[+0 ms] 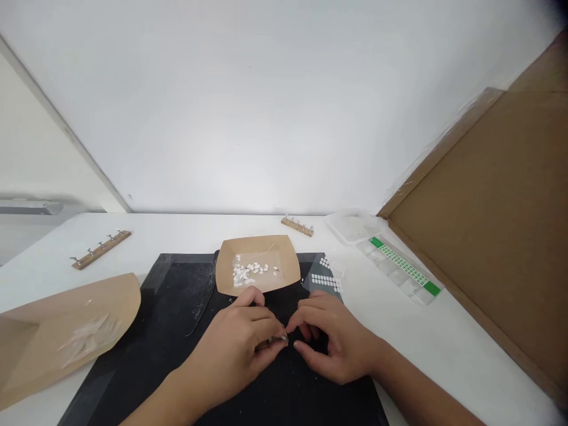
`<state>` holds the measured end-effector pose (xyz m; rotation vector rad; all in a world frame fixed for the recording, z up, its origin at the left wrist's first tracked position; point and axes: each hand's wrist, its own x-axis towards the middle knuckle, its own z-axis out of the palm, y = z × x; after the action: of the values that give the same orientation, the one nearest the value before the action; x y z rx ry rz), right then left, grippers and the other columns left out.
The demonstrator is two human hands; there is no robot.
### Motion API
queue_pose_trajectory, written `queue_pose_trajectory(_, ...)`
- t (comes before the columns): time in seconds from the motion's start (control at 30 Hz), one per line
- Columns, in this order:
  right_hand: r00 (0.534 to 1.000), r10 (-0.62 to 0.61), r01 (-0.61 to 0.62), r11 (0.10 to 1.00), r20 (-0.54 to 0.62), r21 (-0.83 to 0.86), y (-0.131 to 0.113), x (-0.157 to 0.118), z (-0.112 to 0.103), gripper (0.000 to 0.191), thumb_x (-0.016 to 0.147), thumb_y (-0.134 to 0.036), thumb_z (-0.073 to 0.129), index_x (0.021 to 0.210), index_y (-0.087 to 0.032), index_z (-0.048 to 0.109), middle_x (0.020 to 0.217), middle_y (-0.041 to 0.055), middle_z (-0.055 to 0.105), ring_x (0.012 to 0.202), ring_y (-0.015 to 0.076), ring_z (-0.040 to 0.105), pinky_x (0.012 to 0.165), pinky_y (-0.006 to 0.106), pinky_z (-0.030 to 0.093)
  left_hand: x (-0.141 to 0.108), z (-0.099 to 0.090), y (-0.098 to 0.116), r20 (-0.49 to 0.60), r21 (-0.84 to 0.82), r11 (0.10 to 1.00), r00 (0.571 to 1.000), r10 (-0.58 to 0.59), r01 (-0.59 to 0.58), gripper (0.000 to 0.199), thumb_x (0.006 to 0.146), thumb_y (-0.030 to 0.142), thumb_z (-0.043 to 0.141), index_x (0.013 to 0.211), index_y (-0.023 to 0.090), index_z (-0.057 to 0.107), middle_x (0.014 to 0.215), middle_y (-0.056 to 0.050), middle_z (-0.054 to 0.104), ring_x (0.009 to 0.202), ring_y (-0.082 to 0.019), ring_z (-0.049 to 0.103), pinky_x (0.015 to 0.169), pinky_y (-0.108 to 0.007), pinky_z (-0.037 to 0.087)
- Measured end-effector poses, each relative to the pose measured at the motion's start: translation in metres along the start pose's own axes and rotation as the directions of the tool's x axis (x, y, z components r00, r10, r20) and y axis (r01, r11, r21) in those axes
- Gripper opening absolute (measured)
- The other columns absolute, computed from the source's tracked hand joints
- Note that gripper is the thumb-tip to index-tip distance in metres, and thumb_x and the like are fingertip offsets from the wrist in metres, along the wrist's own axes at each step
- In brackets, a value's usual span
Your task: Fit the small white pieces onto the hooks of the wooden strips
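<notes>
On the black mat (177,355) near the middle of the white bench (444,343), the left hand (237,349) pinches a tiny, pale, shiny piece (280,339) between closed fingers. The right hand (339,343) meets it, fingers curled; whether they grip is unclear. Just beyond sits a brown paper tray (231,278) holding similar white bits (251,272).

- A tiny item pinched between the fingertips of the left hand (242,349) and right hand (337,343) is mostly covered by the fingers; what it is cannot be told.
- The small white pieces (251,272) in the brown paper tray (284,251) are too small to identify.
- A second paper tray (66,331) is cut off by the left edge.
- Both forearms run out of the bottom edge.
- The cardboard panel (497,225) is cut off at the right edge.
</notes>
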<state>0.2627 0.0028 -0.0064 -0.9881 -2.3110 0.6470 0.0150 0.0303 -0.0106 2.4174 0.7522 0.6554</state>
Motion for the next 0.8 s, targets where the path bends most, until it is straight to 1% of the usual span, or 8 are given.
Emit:
queue_pose_trajectory(0.1, 1.0, 0.002, -0.002, 1.0, 0.008, -0.003, -0.001, 0.0, 0.0, 0.021, 0.081, -0.019, 0.067, 0.101, -0.023, 0.067, 0.074, -0.0055, 0.061, 0.065, 0.0127, 0.059, 0.072, 0.033, 0.036, -0.001, 0.0, -0.001, -0.021, -0.031, 0.998, 0.998, -0.054, 0.053, 0.007, 0.096, 0.02, 0.072, 0.102, 0.024, 0.074, 0.082, -0.002, 0.073, 0.099, -0.025, 0.055, 0.078, -0.035, 0.049)
queue_pose_trajectory(0.17, 1.0, -0.003, 0.003, 1.0, 0.01, 0.0, -0.001, 0.0, 0.001, 0.02, 0.081, -0.02, 0.068, 0.1, -0.023, 0.067, 0.074, -0.0058, 0.061, 0.065, 0.0125, 0.059, 0.072, 0.032, 0.036, -0.002, 0.001, -0.001, -0.031, -0.046, 0.997, 0.997, -0.069, 0.067, 0.003, 0.095, 0.019, 0.073, 0.096, 0.022, 0.073, 0.08, -0.002, 0.072, 0.098, -0.025, 0.056, 0.077, -0.034, 0.049)
queue_pose_trajectory(0.27, 1.0, -0.015, 0.015, 1.0, 0.008, 0.001, 0.001, 0.0, 0.003, 0.017, 0.084, -0.021, 0.069, 0.1, -0.023, 0.066, 0.074, -0.0065, 0.06, 0.065, 0.0119, 0.059, 0.072, 0.032, 0.036, -0.002, 0.001, 0.0, -0.031, -0.059, 0.996, 0.997, -0.068, 0.066, 0.01, 0.093, 0.016, 0.074, 0.085, 0.02, 0.07, 0.078, -0.002, 0.072, 0.094, -0.023, 0.056, 0.075, -0.033, 0.049)
queue_pose_trajectory(0.4, 1.0, -0.026, 0.026, 1.0, 0.015, -0.014, 0.003, 0.0, 0.005, 0.014, 0.086, -0.021, 0.07, 0.1, -0.023, 0.066, 0.073, -0.007, 0.06, 0.066, 0.0115, 0.059, 0.072, 0.032, 0.036, -0.001, 0.0, 0.001, -0.016, -0.053, 0.996, 0.997, -0.073, 0.072, 0.007, 0.091, 0.018, 0.077, 0.089, 0.021, 0.071, 0.082, -0.002, 0.073, 0.095, -0.024, 0.055, 0.077, -0.034, 0.05)
queue_pose_trajectory(0.47, 0.999, -0.026, 0.026, 0.999, 0.02, -0.026, 0.004, 0.0, 0.006, 0.014, 0.087, -0.021, 0.072, 0.1, -0.023, 0.066, 0.074, -0.007, 0.06, 0.066, 0.0115, 0.058, 0.072, 0.031, 0.035, -0.001, -0.003, 0.002, -0.005, -0.047, 0.996, 0.997, -0.076, 0.076, 0.01, 0.088, 0.02, 0.081, 0.091, 0.022, 0.071, 0.087, -0.002, 0.074, 0.098, -0.025, 0.055, 0.079, -0.034, 0.051)
queue_pose_trajectory(0.6, 0.999, -0.026, 0.027, 0.999, 0.019, -0.04, 0.006, -0.001, 0.008, 0.011, 0.093, -0.025, 0.073, 0.1, -0.023, 0.065, 0.074, -0.0066, 0.061, 0.067, 0.0114, 0.058, 0.072, 0.031, 0.036, -0.001, -0.009, 0.002, 0.007, 0.008, 0.999, 0.999, -0.053, 0.053, 0.026, 0.078, 0.021, 0.09, 0.095, 0.022, 0.071, 0.097, -0.001, 0.074, 0.102, -0.026, 0.054, 0.082, -0.037, 0.051)
queue_pose_trajectory(0.7, 0.999, -0.036, 0.037, 0.998, 0.024, -0.048, 0.008, -0.002, 0.009, 0.01, 0.097, -0.028, 0.072, 0.1, -0.023, 0.065, 0.074, -0.0066, 0.061, 0.066, 0.011, 0.058, 0.072, 0.03, 0.037, -0.002, -0.01, -0.001, 0.035, 0.069, 0.997, 0.999, -0.04, 0.038, 0.034, 0.074, 0.024, 0.094, 0.096, 0.022, 0.068, 0.093, 0.0, 0.072, 0.102, -0.027, 0.053, 0.081, -0.038, 0.049)
queue_pose_trajectory(0.8, 0.998, -0.049, 0.051, 0.997, 0.028, -0.057, 0.008, -0.002, 0.009, 0.011, 0.099, -0.031, 0.071, 0.1, -0.022, 0.065, 0.074, -0.0063, 0.061, 0.066, 0.0111, 0.058, 0.073, 0.031, 0.038, -0.002, -0.01, -0.003, 0.063, 0.137, 0.99, 0.997, -0.038, 0.029, 0.036, 0.073, 0.023, 0.094, 0.095, 0.021, 0.066, 0.09, 0.0, 0.07, 0.102, -0.027, 0.053, 0.079, -0.037, 0.047)
